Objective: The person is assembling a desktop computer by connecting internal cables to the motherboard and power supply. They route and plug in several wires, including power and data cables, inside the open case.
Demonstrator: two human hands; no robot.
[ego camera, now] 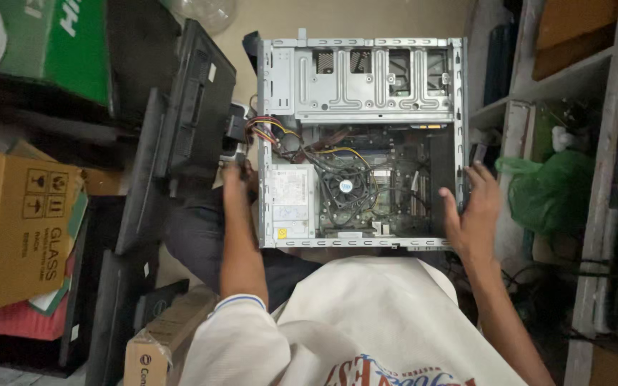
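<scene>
An open grey desktop computer case lies on its side in front of me, its inside facing up. Inside I see a power supply box, a round cooler fan and coloured cables. My left hand grips the case's left wall, fingers curled on the edge. My right hand holds the right wall, thumb inside the case and fingers on the outside.
Flat black monitors lean at the left beside cardboard boxes and a green box. A green plastic bag sits on pale shelving at the right. Another carton lies near my left elbow.
</scene>
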